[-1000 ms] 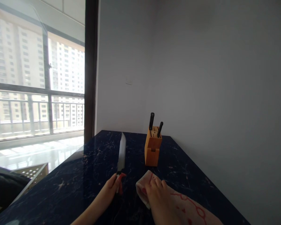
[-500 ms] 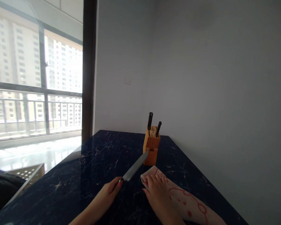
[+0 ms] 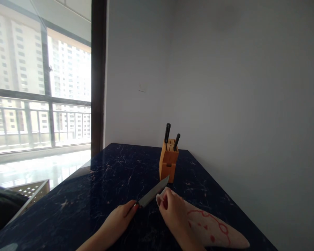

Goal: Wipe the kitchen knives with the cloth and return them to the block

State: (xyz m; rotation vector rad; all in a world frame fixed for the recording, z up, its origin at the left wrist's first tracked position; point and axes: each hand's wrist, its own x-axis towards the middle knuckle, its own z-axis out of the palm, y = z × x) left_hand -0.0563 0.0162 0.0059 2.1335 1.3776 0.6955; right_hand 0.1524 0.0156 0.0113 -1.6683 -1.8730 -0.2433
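A kitchen knife [image 3: 154,194] is held by its dark handle in my left hand [image 3: 121,216], fingers wrapped round it. The blade slants up and to the right, its tip in front of the base of a wooden knife block [image 3: 167,169]. My right hand [image 3: 174,211] pinches the near-left end of a white cloth [image 3: 206,226] with red markings, close to the blade. The rest of the cloth stretches to the lower right on the table. Two black-handled knives [image 3: 167,133] stand in the block's slots.
The dark blue marble-patterned table [image 3: 125,167] runs back to a grey wall [image 3: 238,104]. On the left are a window [image 3: 68,73] and a perforated pale chair or basket edge [image 3: 32,190] with something black on it.
The knife's tip has dropped and shifted slightly right, nearer the cloth. My right hand has gone from lying over the cloth to pinching its end, with the fingers drawn together.
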